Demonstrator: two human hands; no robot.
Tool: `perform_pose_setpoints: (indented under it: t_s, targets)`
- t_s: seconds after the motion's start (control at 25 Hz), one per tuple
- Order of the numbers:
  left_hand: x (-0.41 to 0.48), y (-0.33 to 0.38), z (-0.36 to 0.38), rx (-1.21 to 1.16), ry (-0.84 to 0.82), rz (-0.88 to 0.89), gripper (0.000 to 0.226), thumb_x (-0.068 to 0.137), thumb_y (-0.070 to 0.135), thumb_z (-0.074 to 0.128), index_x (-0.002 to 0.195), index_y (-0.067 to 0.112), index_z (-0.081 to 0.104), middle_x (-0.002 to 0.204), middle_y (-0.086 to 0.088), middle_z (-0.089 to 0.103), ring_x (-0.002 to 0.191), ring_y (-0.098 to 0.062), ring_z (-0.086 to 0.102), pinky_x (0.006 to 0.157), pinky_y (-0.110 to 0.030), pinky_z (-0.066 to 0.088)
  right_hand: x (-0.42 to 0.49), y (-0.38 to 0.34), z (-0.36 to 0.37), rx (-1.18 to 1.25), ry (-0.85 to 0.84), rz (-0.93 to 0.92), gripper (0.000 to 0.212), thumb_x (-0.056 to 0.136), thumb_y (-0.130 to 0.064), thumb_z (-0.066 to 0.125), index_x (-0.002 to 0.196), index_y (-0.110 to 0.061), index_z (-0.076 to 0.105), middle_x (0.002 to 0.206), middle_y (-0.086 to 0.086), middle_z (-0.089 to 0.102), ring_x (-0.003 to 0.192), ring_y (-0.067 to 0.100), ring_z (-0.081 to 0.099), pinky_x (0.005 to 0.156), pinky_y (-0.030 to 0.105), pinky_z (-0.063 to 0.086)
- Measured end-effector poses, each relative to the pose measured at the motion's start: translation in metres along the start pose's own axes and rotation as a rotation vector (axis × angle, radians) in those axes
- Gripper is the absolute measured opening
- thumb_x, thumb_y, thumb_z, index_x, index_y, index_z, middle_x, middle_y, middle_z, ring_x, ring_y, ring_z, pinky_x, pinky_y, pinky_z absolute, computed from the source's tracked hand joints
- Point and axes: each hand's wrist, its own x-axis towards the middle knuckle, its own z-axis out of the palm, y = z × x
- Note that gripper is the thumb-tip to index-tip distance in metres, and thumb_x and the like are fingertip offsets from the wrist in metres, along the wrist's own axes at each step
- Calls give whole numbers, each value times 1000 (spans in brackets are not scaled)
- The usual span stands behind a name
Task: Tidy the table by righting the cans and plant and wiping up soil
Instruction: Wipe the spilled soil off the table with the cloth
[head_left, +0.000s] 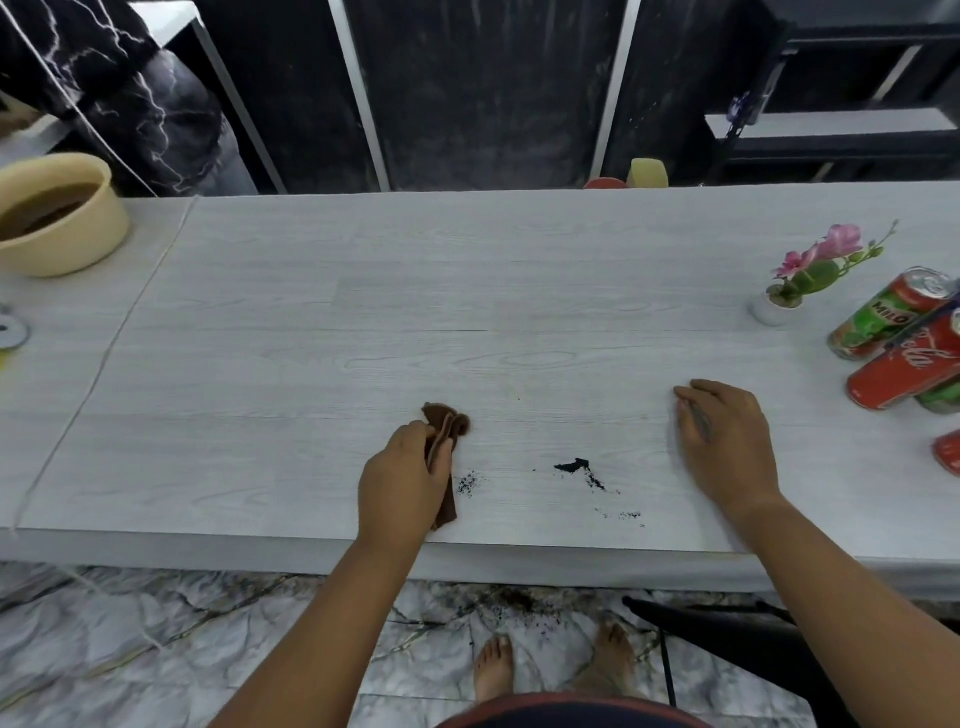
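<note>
My left hand (405, 478) is shut on a brown cloth (445, 423) near the front edge of the pale wooden table (467, 291). Just right of the cloth lie dark soil specks (469, 483) and a larger soil smear (579, 467). My right hand (722, 431) rests flat on the table, fingers apart, holding nothing. At the far right a small white pot with a pink-flowered plant (802, 275) stands upright. Beside it stand a green Milo can (883, 314) and a red cola can (906, 364), with further cans partly cut off by the frame edge.
A cream bowl (57, 218) with brown contents sits at the table's far left. A thin white cord (104, 358) runs diagonally across the left side. Soil is scattered on the marble floor (519, 603) below the front edge, near bare feet and a dark chair (727, 629).
</note>
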Motion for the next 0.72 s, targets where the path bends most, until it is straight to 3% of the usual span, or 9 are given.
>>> perform_pose_setpoints:
  t_s: [0.2, 0.32, 0.44, 0.6, 0.72]
  targets:
    - [-16, 70, 29, -5, -85, 81, 26, 105, 32, 68, 110, 6, 71, 96, -9, 72, 66, -25, 66, 54, -40, 55, 1, 3, 1, 14, 6, -2, 27, 103, -15, 68, 127, -10, 78, 133, 11, 71, 125, 33, 58, 108, 52, 49]
    - [-19, 101, 40, -40, -123, 151, 25, 106, 34, 67, 111, 9, 70, 96, -6, 72, 64, -23, 65, 51, -34, 50, 1, 4, 2, 17, 24, -12, 26, 102, -14, 69, 126, -10, 79, 131, 11, 72, 124, 33, 59, 106, 50, 50]
    - [5, 78, 21, -125, -76, 34, 23, 107, 40, 63, 109, 17, 65, 92, 3, 67, 65, -15, 63, 52, -23, 42, 1, 4, 2, 25, 26, -9, 26, 102, -15, 69, 126, -11, 79, 131, 10, 72, 124, 31, 59, 106, 49, 50]
    - [55, 6, -13, -18, 71, -117, 22, 105, 39, 64, 101, 17, 62, 87, 3, 60, 71, -19, 59, 54, -26, 35, 0, 2, 0, 30, 22, -7, 26, 102, -14, 69, 125, -10, 79, 132, 10, 72, 125, 32, 59, 107, 49, 49]
    - [74, -27, -16, 41, 69, -203, 24, 106, 33, 65, 107, 10, 64, 94, -9, 66, 80, -30, 66, 63, -34, 45, 0, -1, -2, 38, 15, 5, 26, 102, -12, 69, 125, -10, 79, 132, 11, 72, 126, 34, 60, 107, 51, 48]
